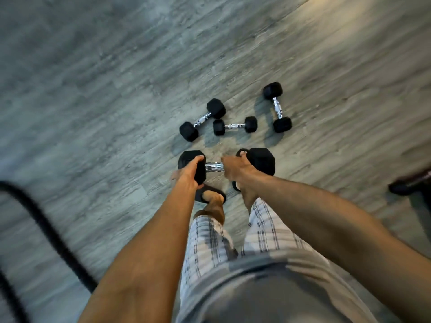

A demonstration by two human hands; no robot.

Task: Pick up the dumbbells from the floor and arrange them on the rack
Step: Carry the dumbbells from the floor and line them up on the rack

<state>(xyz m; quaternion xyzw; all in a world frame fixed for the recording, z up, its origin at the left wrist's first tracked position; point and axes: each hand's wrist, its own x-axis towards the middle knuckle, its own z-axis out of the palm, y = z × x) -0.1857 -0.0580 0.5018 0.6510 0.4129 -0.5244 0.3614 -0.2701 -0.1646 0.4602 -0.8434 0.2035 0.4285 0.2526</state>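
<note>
- The person is standing over the large dumbbell (227,165), which is serving here as the landmark; both arms are reaching down to it, and it is sitting above the feet, apparently lifted clear of the floor (93,101).
- The left hand (191,173) is wrapping around the dumbbell's left head, fingers curled over its top edge and closed on it.
- The right hand (235,170) is clamping around the right end of the chrome handle, just beside the right head.
- The dumbbell's long axis is running left to right across the body, so each hand is taking the end nearer to it; neither arm is having to cross.
- Beyond the large dumbbell, three smaller ones are lying on the floor: the left small dumbbell (202,120) angled diagonally, the middle small dumbbell (235,126) roughly parallel to the large one, and the right small dumbbell (277,107) pointing away from it.
- No rack is clearly showing; a dark, blurred object (408,183) is sitting to the right of the large dumbbell, and I cannot tell what it is.
- A thick black rope (35,210) is lying well to the left.
</note>
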